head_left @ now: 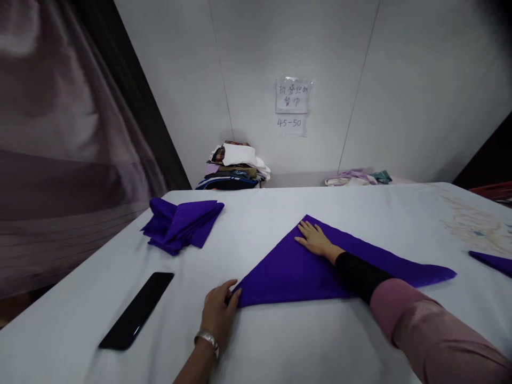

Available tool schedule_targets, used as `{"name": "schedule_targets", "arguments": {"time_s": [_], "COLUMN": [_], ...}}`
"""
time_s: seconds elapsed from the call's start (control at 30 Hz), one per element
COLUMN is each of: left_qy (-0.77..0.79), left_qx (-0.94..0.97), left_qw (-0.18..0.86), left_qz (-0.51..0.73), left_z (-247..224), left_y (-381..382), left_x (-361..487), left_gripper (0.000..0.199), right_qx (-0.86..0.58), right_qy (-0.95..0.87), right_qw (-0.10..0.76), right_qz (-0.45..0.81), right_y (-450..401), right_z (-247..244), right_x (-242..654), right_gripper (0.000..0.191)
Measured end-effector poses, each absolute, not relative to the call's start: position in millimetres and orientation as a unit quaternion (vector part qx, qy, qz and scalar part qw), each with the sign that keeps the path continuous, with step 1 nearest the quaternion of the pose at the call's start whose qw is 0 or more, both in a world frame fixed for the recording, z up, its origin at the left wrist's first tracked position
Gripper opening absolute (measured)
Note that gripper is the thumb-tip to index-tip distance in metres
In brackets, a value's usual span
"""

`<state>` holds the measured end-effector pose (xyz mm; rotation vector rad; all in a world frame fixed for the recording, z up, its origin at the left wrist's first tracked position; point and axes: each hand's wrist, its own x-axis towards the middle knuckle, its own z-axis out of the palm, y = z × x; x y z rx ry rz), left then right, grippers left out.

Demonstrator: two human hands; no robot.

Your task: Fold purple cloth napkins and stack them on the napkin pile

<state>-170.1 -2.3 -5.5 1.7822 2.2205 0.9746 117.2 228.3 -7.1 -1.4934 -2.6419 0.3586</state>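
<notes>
A purple cloth napkin [276,277] lies on the white-covered table, folded into a broad triangle with its peak pointing away from me. My left hand [219,308], with a silver bracelet at the wrist, pinches the left corner between thumb and fingers. Flat on the cloth just below the peak rests my right hand [314,240], its fingers spread. The sleeve of my right arm crosses the napkin and hides part of its lower edge. The far right corner tapers out beyond that arm.
A crumpled pile of purple cloths [182,224] sits at the back left, with a black phone [138,311] nearer me. Another purple piece [492,262] shows at the right edge. Behind the table [264,346] stand stacked fabrics [236,165] and a wall with a paper sign [293,98].
</notes>
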Motion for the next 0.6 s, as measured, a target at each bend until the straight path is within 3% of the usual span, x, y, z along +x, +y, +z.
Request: {"name": "schedule_targets", "arguments": {"time_s": [0.6], "left_qy": [0.733], "left_qx": [0.599], "left_qw": [0.062], "left_qz": [0.317], "left_z": [-2], "left_y": [-2], "left_x": [-165], "left_gripper": [0.026], "right_qx": [-0.414], "right_qy": [-0.9], "right_qw": [0.033], "right_qz": [0.136], "right_y": [191], "right_z": [0], "right_x": [93], "right_gripper": [0.072]}}
